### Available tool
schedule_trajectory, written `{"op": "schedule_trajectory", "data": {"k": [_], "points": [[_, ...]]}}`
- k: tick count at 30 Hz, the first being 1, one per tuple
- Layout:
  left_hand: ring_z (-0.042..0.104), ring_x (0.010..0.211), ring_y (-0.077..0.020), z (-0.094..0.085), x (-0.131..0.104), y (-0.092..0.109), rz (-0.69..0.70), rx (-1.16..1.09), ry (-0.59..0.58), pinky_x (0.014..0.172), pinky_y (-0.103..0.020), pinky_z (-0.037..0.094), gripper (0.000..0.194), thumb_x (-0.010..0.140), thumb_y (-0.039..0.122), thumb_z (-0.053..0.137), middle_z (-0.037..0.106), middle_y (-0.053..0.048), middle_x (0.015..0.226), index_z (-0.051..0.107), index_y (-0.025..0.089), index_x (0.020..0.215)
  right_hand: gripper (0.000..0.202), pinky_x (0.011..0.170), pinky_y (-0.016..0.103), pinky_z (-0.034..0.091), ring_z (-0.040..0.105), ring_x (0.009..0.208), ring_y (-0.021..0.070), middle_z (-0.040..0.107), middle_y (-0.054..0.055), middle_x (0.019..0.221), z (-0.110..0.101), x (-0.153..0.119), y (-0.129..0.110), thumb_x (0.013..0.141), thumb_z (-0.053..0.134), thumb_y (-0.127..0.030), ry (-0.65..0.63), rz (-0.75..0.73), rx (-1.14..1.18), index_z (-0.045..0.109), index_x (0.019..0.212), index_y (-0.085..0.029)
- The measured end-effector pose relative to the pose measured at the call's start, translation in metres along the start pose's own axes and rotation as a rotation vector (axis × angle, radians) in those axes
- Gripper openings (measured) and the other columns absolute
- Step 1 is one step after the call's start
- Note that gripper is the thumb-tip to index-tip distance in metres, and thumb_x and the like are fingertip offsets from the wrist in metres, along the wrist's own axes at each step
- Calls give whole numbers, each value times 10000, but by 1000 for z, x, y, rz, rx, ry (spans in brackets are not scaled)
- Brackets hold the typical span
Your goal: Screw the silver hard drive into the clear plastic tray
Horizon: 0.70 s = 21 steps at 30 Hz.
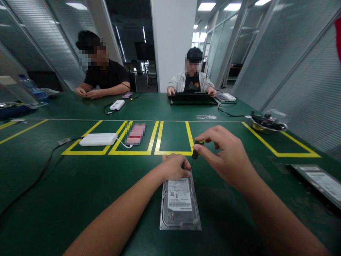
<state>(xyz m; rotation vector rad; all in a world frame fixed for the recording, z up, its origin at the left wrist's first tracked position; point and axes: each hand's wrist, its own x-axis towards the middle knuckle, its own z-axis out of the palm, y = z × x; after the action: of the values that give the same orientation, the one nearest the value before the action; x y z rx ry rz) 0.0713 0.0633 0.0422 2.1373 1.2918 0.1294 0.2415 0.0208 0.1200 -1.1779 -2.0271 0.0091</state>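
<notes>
On the hard drive (pixel 183 220) before us, we make out a white label (pixel 179 196) with a barcode, a square code and rows of print too small to read. A second hard drive (pixel 318 183) at the right edge bears another pale label, equally unreadable to us.

We work at a green desk (pixel 80 199), where yellow tape (pixel 133 153) marks out boxes. On it we see a white power bank (pixel 98 139) cabled to a pixelated pink device (pixel 136 134), and a bowl (pixel 262 129) of dark items at the right. Across from us sit a person in a black top (pixel 106 76) and a person in a pale jacket (pixel 179 80), who holds a flat black panel (pixel 193 99). Around us stand blind-covered partitions (pixel 48 39) and a white column (pixel 174 42).

Our left hand (pixel 176 167) has its fingers curled over the far end of the nearer drive, touching it; we cannot tell whether it grips. With our right hand (pixel 222 153), we pinch a black-and-yellow screwdriver (pixel 195 153) between thumb and forefinger, its shaft slanting down towards the drive's far right corner.
</notes>
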Motion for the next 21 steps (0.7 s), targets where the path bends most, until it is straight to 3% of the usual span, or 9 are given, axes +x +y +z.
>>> {"op": "schedule_trajectory", "data": {"k": [5, 10, 15, 21], "points": [[629, 1013, -230, 0, 0, -1, -1, 7, 2, 909, -377, 333, 156, 758, 311, 733, 731, 35, 950, 699, 250, 897, 190, 725, 300, 463, 618, 847, 185, 684, 48, 940, 0, 0, 1, 831, 587, -135, 19, -16, 2, 676, 994, -176], [635, 992, -228, 1, 1, -1, -3, 4, -1, 903, -380, 334, 145, 753, 315, 731, 735, 32, 936, 702, 247, 878, 82, 720, 299, 460, 604, 850, 188, 664, 46, 901, 2, -1, 1, 829, 641, -192, -2, -11, 37, 681, 900, -183], [639, 968, -217, 1, 1, -1, -1, 1, -4, 908, -398, 317, 148, 760, 318, 721, 739, 33, 926, 700, 245, 887, 197, 708, 303, 457, 630, 860, 190, 701, 34, 951, 2, -1, 1, 827, 598, -140, 7, 5, 19, 677, 1000, -192], [635, 977, -220, 1, 1, -2, 8, -2, -6, 914, -393, 313, 148, 758, 321, 718, 738, 30, 932, 697, 244, 883, 123, 780, 327, 487, 631, 896, 199, 694, 41, 944, 0, -1, 2, 827, 612, -171, -15, 7, 52, 687, 921, -190]]}}
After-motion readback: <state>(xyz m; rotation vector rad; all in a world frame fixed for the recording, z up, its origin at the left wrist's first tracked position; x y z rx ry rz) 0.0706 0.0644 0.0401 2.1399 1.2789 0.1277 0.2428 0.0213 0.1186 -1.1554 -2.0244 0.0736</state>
